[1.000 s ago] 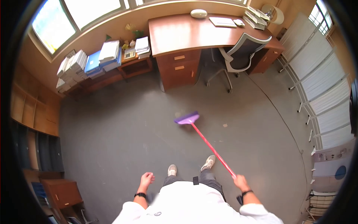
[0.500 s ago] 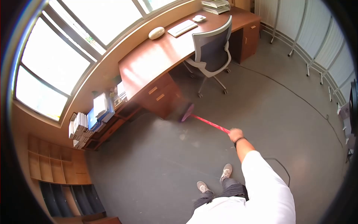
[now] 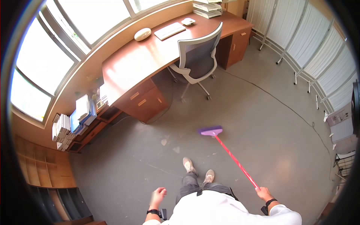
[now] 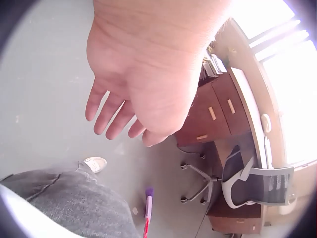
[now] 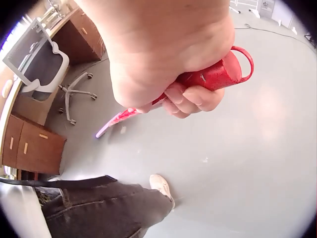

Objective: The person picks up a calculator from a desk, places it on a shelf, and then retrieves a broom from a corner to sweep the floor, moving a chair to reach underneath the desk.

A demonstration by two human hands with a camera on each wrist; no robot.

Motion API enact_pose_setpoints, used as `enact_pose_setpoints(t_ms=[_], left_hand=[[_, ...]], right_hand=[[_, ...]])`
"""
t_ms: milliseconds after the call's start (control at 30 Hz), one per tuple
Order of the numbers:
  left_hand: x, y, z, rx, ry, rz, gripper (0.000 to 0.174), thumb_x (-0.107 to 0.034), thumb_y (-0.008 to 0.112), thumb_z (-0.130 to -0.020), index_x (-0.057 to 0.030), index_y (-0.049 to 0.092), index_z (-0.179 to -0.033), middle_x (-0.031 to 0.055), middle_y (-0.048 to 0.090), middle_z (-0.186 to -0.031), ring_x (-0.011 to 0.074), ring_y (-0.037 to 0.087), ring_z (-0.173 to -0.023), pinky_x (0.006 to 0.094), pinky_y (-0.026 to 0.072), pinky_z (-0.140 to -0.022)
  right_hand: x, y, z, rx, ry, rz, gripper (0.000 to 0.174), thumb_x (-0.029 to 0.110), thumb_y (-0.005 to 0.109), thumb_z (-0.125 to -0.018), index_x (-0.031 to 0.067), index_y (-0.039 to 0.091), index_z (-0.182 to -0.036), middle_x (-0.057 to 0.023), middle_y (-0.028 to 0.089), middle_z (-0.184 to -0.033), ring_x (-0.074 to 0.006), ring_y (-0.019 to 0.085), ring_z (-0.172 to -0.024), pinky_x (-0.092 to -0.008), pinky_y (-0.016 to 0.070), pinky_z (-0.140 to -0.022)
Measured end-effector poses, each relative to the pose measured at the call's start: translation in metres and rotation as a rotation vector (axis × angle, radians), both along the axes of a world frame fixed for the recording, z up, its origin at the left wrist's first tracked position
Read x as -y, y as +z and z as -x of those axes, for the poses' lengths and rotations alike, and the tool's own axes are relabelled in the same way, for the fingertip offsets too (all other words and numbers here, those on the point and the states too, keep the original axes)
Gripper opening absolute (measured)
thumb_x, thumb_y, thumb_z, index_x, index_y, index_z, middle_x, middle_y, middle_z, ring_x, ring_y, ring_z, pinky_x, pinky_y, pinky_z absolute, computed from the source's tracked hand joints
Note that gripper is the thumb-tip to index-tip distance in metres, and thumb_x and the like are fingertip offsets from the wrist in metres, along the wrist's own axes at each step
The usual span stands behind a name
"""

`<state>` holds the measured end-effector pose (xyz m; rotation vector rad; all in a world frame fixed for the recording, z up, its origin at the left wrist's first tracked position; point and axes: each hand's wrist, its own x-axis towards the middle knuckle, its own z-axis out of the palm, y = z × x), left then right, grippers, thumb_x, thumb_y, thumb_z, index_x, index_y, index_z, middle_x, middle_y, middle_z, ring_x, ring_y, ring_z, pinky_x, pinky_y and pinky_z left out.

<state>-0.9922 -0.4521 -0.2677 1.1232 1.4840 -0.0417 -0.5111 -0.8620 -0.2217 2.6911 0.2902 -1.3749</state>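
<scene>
A broom with a purple head (image 3: 211, 131) and a red handle (image 3: 237, 162) reaches across the grey floor, its bristles facing away from the person. The right hand (image 3: 264, 194) grips the handle near its top end. In the right wrist view the fingers (image 5: 190, 99) curl round the red grip (image 5: 215, 74), which ends in a loop. The left hand (image 3: 158, 195) hangs beside the body and holds nothing; its fingers are loose and slightly bent in the left wrist view (image 4: 116, 111). The broom head (image 4: 149, 201) shows low in that view.
A brown desk (image 3: 127, 69) stands under the windows, with an office chair (image 3: 198, 58) at its front. A cable (image 3: 275, 97) crosses the floor at the right, near white folding screens (image 3: 300, 41). Stacked books and folders (image 3: 80, 112) lie on a low shelf at the left.
The broom head has moved from beside the desk drawers back toward the right, nearer the person. The right arm has drawn in toward the body. The left hand has come back into the head view.
</scene>
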Motion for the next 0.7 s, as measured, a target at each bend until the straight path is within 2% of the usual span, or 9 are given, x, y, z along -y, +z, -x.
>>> enact_pose_setpoints(t_ms=[33, 100, 267, 333, 367, 433, 533, 600, 700], left_hand=[[-0.016, 0.003, -0.009, -0.013, -0.004, 0.001, 0.031, -0.023, 0.060, -0.092, -0.0015, 0.059, -0.114, 0.0098, 0.068, -0.097, 0.0182, 0.066, -0.085, 0.0307, 0.0520, -0.071], [-0.042, -0.007, -0.017, -0.036, -0.029, 0.026, 0.031, -0.025, 0.059, -0.092, -0.0029, 0.060, -0.113, 0.0079, 0.068, -0.097, 0.0167, 0.066, -0.085, 0.0299, 0.0514, -0.070], [-0.110, -0.039, -0.041, -0.092, -0.139, 0.150, 0.032, -0.027, 0.060, -0.091, -0.0029, 0.060, -0.113, 0.0082, 0.068, -0.097, 0.0165, 0.066, -0.085, 0.0306, 0.0513, -0.069], [-0.131, -0.040, -0.061, -0.096, -0.169, 0.196, 0.033, -0.027, 0.060, -0.091, -0.0028, 0.060, -0.113, 0.0082, 0.068, -0.097, 0.0162, 0.066, -0.084, 0.0308, 0.0512, -0.069], [-0.152, -0.033, -0.080, -0.066, -0.188, 0.152, 0.033, -0.027, 0.060, -0.091, -0.0027, 0.060, -0.112, 0.0083, 0.068, -0.096, 0.0159, 0.065, -0.083, 0.0305, 0.0511, -0.069], [-0.203, -0.021, -0.115, 0.015, -0.221, 0.046, 0.033, -0.027, 0.061, -0.090, -0.0019, 0.060, -0.112, 0.0089, 0.068, -0.096, 0.0158, 0.065, -0.082, 0.0301, 0.0509, -0.068], [-0.278, -0.017, -0.175, 0.209, -0.297, -0.158, 0.035, -0.025, 0.064, -0.088, -0.0010, 0.059, -0.114, 0.0096, 0.068, -0.094, 0.0171, 0.064, -0.083, 0.0305, 0.0513, -0.070], [-0.326, -0.010, -0.222, 0.259, -0.394, -0.371, 0.038, -0.022, 0.065, -0.088, -0.0011, 0.056, -0.118, 0.0094, 0.067, -0.092, 0.0194, 0.063, -0.082, 0.0324, 0.0518, -0.074], [-0.379, 0.054, -0.316, 0.384, -0.467, -0.613, 0.047, -0.017, 0.065, -0.086, -0.0035, 0.048, -0.128, 0.0143, 0.063, -0.104, 0.0242, 0.061, -0.094, 0.0358, 0.0498, -0.084]], right_hand=[[-0.008, 0.002, -0.001, -0.073, -0.014, -0.025, 0.051, 0.046, 0.045, -0.093, 0.0006, 0.063, -0.108, -0.0255, 0.061, -0.110, -0.0409, 0.056, -0.109, -0.0473, 0.0449, -0.092], [-0.045, -0.017, -0.007, -0.022, 0.080, -0.165, 0.050, 0.046, 0.046, -0.093, -0.0003, 0.063, -0.102, -0.0262, 0.062, -0.108, -0.0426, 0.056, -0.105, -0.0487, 0.0455, -0.090], [-0.249, -0.053, -0.034, 0.103, 0.113, -0.347, 0.043, 0.040, 0.047, -0.093, 0.0002, 0.063, -0.097, -0.0254, 0.064, -0.096, -0.0440, 0.060, -0.093, -0.0522, 0.0481, -0.080], [-0.338, -0.047, -0.044, 0.135, 0.188, -0.342, 0.036, 0.036, 0.050, -0.092, 0.0030, 0.065, -0.098, -0.0239, 0.065, -0.094, -0.0411, 0.062, -0.092, -0.0504, 0.0496, -0.079], [-0.372, -0.067, -0.050, 0.141, 0.251, -0.299, 0.036, 0.034, 0.050, -0.091, 0.0028, 0.066, -0.099, -0.0213, 0.066, -0.099, -0.0389, 0.063, -0.096, -0.0477, 0.0509, -0.081], [-0.420, -0.064, -0.060, 0.103, 0.253, -0.219, 0.036, 0.035, 0.050, -0.091, 0.0047, 0.067, -0.102, -0.0181, 0.066, -0.107, -0.0351, 0.062, -0.103, -0.0446, 0.0501, -0.087], [-0.405, -0.074, -0.079, 0.013, 0.254, -0.119, 0.036, 0.036, 0.051, -0.090, 0.0081, 0.067, -0.106, -0.0185, 0.065, -0.110, -0.0346, 0.060, -0.106, -0.0445, 0.0480, -0.091], [-0.364, -0.040, -0.078, 0.067, 0.137, -0.048, 0.038, 0.038, 0.051, -0.089, 0.0085, 0.067, -0.107, -0.0194, 0.065, -0.109, -0.0362, 0.060, -0.106, -0.0456, 0.0477, -0.091], [-0.278, -0.010, -0.072, 0.141, 0.073, 0.039, 0.043, 0.043, 0.051, -0.088, 0.0073, 0.068, -0.104, -0.0207, 0.064, -0.108, -0.0386, 0.060, -0.105, -0.0469, 0.0470, -0.091]])
